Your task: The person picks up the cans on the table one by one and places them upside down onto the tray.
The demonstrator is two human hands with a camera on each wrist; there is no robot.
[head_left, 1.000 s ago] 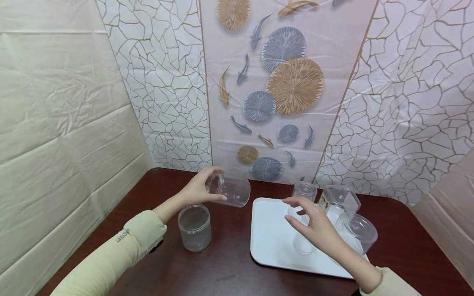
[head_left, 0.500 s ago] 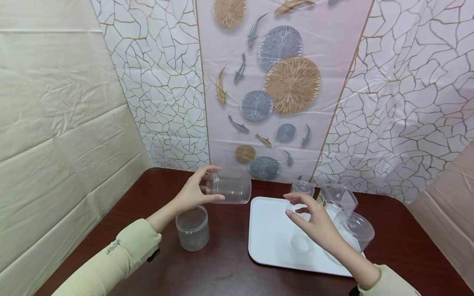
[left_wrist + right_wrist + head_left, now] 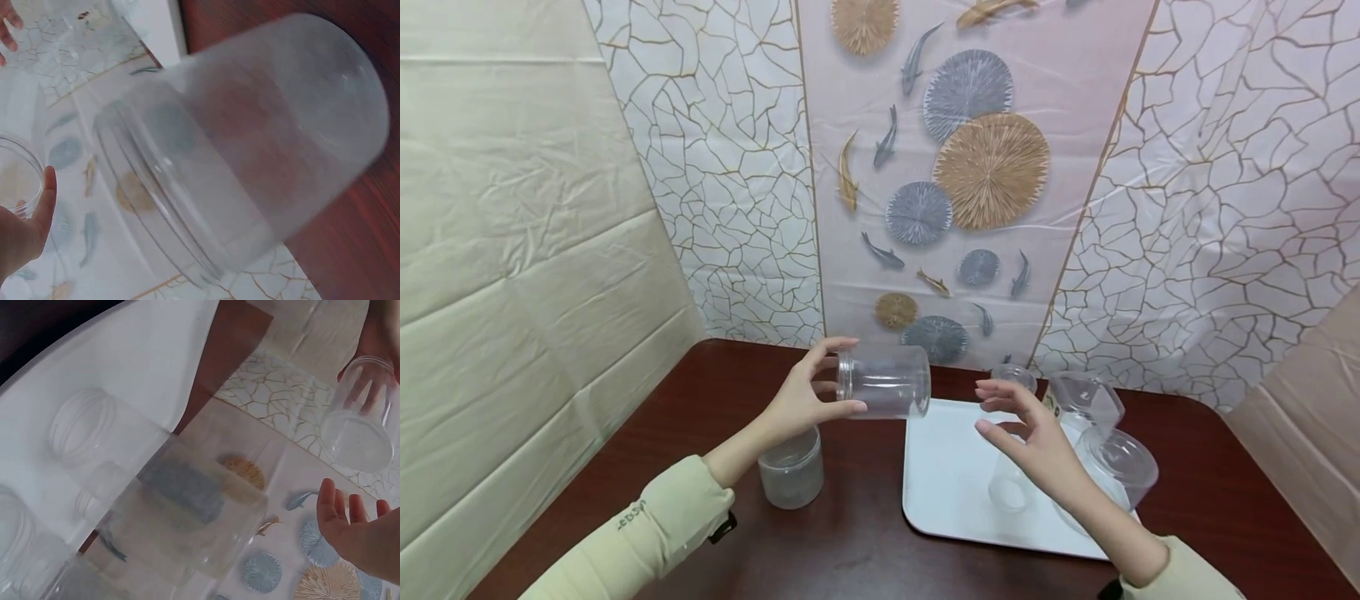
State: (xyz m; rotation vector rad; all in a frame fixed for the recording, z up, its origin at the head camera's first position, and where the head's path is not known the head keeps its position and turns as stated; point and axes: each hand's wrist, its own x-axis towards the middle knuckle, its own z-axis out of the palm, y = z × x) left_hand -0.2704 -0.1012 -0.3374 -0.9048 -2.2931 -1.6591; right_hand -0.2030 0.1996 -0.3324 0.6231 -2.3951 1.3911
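Observation:
My left hand (image 3: 797,392) grips a clear plastic jar (image 3: 891,383) by its rim end, fingers above and thumb below. The jar lies sideways in the air, its closed base pointing right. A second clear jar (image 3: 792,482) stands upright on the table beneath my left wrist; it looks large and close in the left wrist view. My right hand (image 3: 1030,433) hovers over the white tray (image 3: 943,492), with nothing in its loosely bent fingers. In the right wrist view, a gap separates my right fingertips (image 3: 326,494) from the held jar (image 3: 359,444).
Several clear containers crowd the tray's right side: an upturned one (image 3: 1015,377) at the back, an angular one (image 3: 1086,404), and a tilted round one (image 3: 1123,462). Dark red-brown tabletop (image 3: 857,533) surrounds the tray. Patterned cloth (image 3: 752,167) hangs behind the table.
My left hand has moved the jar a little to the right, toward my right hand, and its tilt has levelled out. My right hand stays almost in place, its fingers shifting slightly.

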